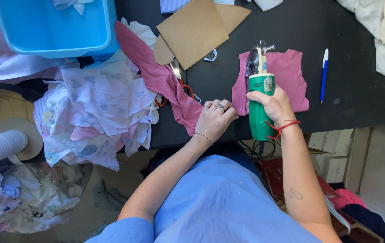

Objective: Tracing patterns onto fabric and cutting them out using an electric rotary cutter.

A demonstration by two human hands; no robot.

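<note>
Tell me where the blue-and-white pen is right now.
In the head view, the pen lies on the black table at the right, just right of the pink fabric piece that the green electric cutter in the right hand rests on.

Small pale rectangular label (268, 84) on green cutter body; white boxes (332, 155) under table.

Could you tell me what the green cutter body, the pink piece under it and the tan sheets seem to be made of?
The green cutter in the right hand looks like moulded plastic, smooth with a slight sheen. The pink piece looks like soft matte knit fabric, lying limp and flat. The tan sheets look like stiff cardboard or pattern paper, with crisp straight edges.
</note>
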